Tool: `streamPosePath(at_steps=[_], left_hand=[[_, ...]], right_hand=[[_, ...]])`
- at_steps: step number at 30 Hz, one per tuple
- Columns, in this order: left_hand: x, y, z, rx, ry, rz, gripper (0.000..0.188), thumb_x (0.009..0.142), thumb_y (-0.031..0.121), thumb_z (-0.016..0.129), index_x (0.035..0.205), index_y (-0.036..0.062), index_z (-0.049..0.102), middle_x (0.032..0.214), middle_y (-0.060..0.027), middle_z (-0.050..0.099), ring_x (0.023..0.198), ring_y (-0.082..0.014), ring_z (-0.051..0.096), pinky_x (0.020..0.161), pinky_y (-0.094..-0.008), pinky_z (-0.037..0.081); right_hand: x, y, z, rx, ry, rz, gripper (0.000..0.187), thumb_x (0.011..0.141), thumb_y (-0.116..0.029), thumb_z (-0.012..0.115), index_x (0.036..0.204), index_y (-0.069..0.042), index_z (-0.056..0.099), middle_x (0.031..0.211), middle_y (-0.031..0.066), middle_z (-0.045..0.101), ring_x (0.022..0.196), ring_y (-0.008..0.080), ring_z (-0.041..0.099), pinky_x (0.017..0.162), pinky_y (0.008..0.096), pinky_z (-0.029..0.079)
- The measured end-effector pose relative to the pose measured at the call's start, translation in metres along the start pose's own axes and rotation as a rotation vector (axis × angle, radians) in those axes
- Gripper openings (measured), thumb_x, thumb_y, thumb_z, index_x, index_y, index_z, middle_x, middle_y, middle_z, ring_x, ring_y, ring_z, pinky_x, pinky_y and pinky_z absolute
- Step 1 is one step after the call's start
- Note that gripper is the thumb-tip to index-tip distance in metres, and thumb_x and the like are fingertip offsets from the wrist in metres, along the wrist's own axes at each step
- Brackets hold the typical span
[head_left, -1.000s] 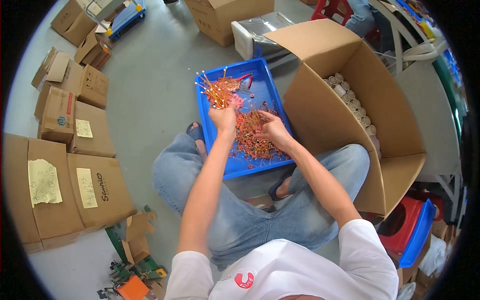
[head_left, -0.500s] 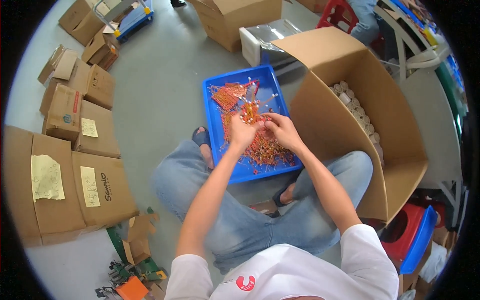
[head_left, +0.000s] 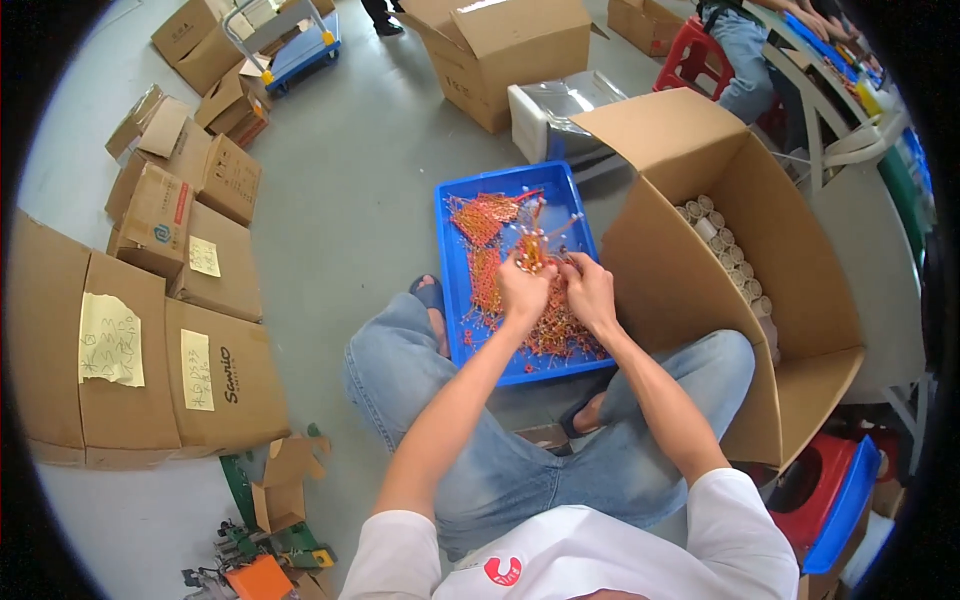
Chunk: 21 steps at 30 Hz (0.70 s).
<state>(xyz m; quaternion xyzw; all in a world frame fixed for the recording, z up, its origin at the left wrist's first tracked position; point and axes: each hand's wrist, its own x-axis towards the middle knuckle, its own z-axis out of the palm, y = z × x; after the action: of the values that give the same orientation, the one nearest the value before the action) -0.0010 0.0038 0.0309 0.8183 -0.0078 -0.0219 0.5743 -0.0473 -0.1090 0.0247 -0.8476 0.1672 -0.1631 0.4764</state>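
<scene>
A shallow blue tray (head_left: 453, 340) lies on the floor between my feet, filled with thin orange-red strands with small pale ends. My left hand (head_left: 524, 290) is closed over the tray around a bunch of orange-red strands (head_left: 530, 248), whose pale tips stick up and fan out beyond the fingers. Right beside it, the fingers of my right hand (head_left: 590, 290) are pinched together at the edge of the bunch; what they grip is too small to make out. A loose heap of strands (head_left: 558, 332) lies under the hands, and flatter bundles (head_left: 478, 222) rest at the tray's far left.
A tall open carton (head_left: 650, 235) with several white rolls (head_left: 735, 262) inside stands close on my right. Stacked cartons (head_left: 130, 350) line the left. Farther off are a blue trolley (head_left: 300, 58), another open carton (head_left: 510, 60) and a person seated on a red stool (head_left: 690, 58).
The whole view has shifted, so everything sits lower and farther right. My hands are slightly closer together over the tray, the left still around the bunch.
</scene>
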Motion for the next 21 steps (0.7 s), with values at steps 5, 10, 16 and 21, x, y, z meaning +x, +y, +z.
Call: streamPosePath(at_steps=[5,10,16,21], left_hand=[[0.006,-0.010,-0.001,-0.263,-0.008,-0.041,0.018,0.076,0.001,0.077,0.092,0.0008,0.068,0.084,-0.0069,0.073,0.074,-0.0157,0.067,0.070,-0.0332,0.053],[0.007,-0.005,-0.001,-0.462,-0.018,-0.139,0.019,0.076,-0.001,0.077,0.093,-0.0001,0.068,0.088,-0.0059,0.072,0.077,-0.0145,0.066,0.072,-0.0320,0.052],[0.008,-0.012,-0.005,-0.572,-0.053,-0.159,0.022,0.076,-0.002,0.077,0.095,-0.0004,0.067,0.090,-0.0068,0.071,0.076,-0.0154,0.066,0.070,-0.0322,0.053],[0.000,-0.005,-0.003,-0.444,-0.121,-0.056,0.023,0.076,0.002,0.077,0.096,-0.0022,0.067,0.086,-0.0083,0.072,0.075,-0.0174,0.067,0.070,-0.0340,0.054]], right_hand=[[0.004,-0.004,-0.006,0.062,-0.116,0.110,0.027,0.090,-0.015,0.060,0.111,0.003,0.065,0.084,0.0261,0.068,0.081,0.0344,0.071,0.072,0.0415,0.053],[0.006,0.011,0.006,0.190,0.009,0.008,0.029,0.090,-0.017,0.064,0.111,0.003,0.065,0.084,0.0214,0.070,0.075,0.0318,0.071,0.069,0.0417,0.053],[0.007,0.007,0.003,0.119,0.092,-0.058,0.031,0.088,-0.019,0.070,0.108,0.004,0.065,0.082,0.0151,0.071,0.066,0.0228,0.068,0.061,0.0381,0.053],[0.007,0.007,-0.003,0.343,-0.136,0.215,0.024,0.084,-0.014,0.072,0.098,0.004,0.067,0.074,0.0143,0.070,0.064,0.0186,0.068,0.058,0.0350,0.052]])
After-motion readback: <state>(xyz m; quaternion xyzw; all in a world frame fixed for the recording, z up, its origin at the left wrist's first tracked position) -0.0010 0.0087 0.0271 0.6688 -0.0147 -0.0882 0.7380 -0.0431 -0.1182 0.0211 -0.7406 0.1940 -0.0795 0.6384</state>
